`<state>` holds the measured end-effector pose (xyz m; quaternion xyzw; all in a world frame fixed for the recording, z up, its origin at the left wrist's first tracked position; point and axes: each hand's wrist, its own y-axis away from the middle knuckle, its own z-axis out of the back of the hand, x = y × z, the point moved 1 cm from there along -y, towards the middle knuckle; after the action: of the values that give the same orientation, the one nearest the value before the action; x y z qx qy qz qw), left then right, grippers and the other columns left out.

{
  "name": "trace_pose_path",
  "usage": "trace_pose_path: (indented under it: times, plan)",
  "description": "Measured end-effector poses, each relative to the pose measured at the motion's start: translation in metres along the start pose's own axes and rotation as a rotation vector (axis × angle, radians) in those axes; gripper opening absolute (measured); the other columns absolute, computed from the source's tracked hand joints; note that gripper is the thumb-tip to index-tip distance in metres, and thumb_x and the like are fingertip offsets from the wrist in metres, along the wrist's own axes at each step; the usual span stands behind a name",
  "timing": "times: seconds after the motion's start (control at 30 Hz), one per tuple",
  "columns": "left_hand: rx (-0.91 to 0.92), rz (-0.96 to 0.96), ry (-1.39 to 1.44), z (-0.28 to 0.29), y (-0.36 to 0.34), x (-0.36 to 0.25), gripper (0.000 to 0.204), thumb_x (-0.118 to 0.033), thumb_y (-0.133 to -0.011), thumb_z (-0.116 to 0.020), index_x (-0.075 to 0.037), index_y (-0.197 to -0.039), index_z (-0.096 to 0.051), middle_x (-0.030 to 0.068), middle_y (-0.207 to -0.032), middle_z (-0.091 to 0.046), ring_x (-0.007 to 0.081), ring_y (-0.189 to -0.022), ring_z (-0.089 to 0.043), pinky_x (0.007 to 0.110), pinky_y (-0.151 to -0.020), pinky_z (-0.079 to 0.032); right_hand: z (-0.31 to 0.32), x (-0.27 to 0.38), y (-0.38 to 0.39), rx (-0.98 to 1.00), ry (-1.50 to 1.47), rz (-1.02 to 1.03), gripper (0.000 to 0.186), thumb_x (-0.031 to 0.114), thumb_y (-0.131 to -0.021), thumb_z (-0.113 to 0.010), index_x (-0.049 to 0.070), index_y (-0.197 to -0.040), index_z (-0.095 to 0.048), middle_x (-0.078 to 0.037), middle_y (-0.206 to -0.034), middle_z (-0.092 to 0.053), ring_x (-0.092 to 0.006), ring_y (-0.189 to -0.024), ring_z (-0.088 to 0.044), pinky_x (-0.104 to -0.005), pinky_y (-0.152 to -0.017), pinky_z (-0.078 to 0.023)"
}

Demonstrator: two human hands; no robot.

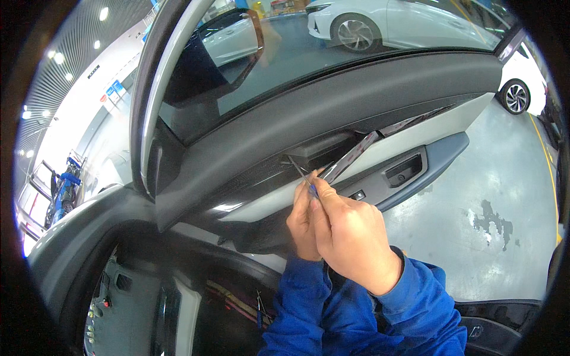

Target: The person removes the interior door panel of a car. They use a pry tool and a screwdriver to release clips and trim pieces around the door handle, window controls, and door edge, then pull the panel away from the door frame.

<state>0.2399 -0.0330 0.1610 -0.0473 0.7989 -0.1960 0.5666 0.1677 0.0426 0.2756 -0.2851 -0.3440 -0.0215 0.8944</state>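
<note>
My right hand point(347, 231) is closed on a thin metal tool with a blue handle point(313, 190), its narrow tip angled up-left toward the recess point(314, 146) in the car door panel point(255, 163). My left hand point(303, 222) is closed just behind it at the same spot, partly hidden; what exactly it grips is unclear. A long dark trim strip point(350, 155), shiny and spotted, slants up-right from my fingers, apparently lifted at this lower end from the panel. Below it lie a pale band and an armrest point(439, 160) with a handle cup.
The door window point(279, 83) and its frame rise above, showing a side mirror and white car point(404, 21). Another white car point(516, 89) stands at right on grey floor point(487, 249). The car's dark sill point(237, 279) holds pliers point(259, 311). A person in blue point(66, 196) is far left.
</note>
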Motion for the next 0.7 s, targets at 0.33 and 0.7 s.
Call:
trace_pose_path:
  times: [0.33, 0.7]
  plan:
    - [-0.044, -0.215, -0.441, -0.007, 0.003, -0.006, 0.036, -0.013, -0.105, -0.056, 0.005, -0.135, -0.06, 0.0129, -0.123, -0.066, 0.0169, -0.1, -0.066, 0.03, -0.084, -0.054, 0.003, 0.002, -0.007, 0.104, 0.063, 0.005, 0.032, 0.012, -0.095, -0.058, -0.011, -0.117, -0.063, -0.023, -0.075, -0.068, -0.0394, -0.065, -0.069, -0.0459, -0.059, -0.056]
    - [-0.314, -0.33, -0.818, -0.045, 0.009, -0.04, 0.034, -0.001, -0.092, -0.063, 0.003, -0.126, -0.064, 0.0137, -0.095, -0.071, 0.024, -0.087, -0.07, 0.032, -0.079, -0.054, -0.037, -0.002, 0.01, -0.1, 0.175, 0.105, 0.051, 0.014, -0.093, -0.062, -0.018, -0.131, -0.052, -0.024, -0.088, -0.068, -0.0308, -0.06, -0.069, -0.035, -0.05, -0.057]
